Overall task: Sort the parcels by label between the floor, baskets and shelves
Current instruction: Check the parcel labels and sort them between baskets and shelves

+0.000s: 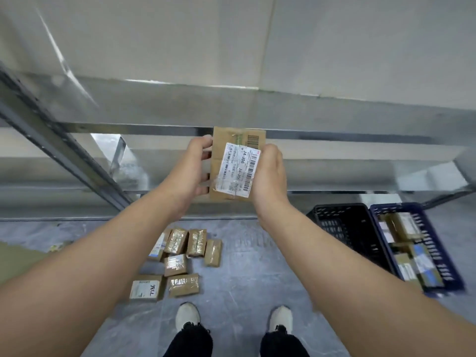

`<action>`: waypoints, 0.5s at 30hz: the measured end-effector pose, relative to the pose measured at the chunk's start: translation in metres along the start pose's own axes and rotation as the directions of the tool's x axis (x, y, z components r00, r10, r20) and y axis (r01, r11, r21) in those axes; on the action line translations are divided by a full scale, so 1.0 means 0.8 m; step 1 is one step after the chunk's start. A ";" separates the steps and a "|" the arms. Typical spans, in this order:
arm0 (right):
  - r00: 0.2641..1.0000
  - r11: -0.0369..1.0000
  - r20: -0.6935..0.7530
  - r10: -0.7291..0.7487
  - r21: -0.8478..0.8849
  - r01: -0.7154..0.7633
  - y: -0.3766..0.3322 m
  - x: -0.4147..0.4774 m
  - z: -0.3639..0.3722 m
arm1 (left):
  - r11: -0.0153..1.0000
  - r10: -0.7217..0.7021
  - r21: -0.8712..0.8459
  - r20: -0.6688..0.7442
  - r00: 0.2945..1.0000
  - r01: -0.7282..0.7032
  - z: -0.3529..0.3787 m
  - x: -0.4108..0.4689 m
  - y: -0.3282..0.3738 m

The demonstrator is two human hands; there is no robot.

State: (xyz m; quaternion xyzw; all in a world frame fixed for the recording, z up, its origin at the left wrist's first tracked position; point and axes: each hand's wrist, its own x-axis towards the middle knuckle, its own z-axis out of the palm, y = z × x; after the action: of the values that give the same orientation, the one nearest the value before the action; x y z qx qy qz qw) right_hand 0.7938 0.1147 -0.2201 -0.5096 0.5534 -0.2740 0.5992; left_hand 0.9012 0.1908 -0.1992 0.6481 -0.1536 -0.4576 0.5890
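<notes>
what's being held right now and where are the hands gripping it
A parcel, held up in both hands. The left hand grips its left edge and the right hand grips its right edge, with the label facing the camera.

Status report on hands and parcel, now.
Left hand and right hand grip one parcel, label showing. Shelf ahead. Nothing in the way.

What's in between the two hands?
In the head view, a brown parcel with a white label sits between them; the left hand and right hand grip its sides.
</notes>
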 end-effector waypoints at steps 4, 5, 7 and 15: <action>0.997 0.996 -0.013 -0.072 0.043 0.072 -0.069 -0.032 -0.039 | 0.994 0.107 -0.018 -0.001 0.994 -0.107 0.032 -0.055 0.059; 0.996 0.995 -0.006 -0.090 0.040 0.090 -0.082 -0.038 -0.051 | 0.992 0.129 -0.011 -0.001 0.992 -0.129 0.042 -0.067 0.071; 0.992 0.991 -0.006 -0.128 0.045 0.128 -0.111 -0.055 -0.079 | 0.985 0.174 -0.008 -0.010 0.985 -0.174 0.062 -0.093 0.093; 0.955 0.952 0.021 -0.297 0.081 0.294 -0.229 -0.113 -0.206 | 0.939 0.342 -0.026 0.010 0.940 -0.342 0.169 -0.199 0.191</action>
State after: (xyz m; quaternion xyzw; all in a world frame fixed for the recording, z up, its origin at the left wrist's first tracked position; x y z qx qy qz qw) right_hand 0.6600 0.0841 0.0035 -0.5674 0.4501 -0.3734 0.5797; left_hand 0.7635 0.1845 0.0199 0.6009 -0.2627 -0.3549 0.6662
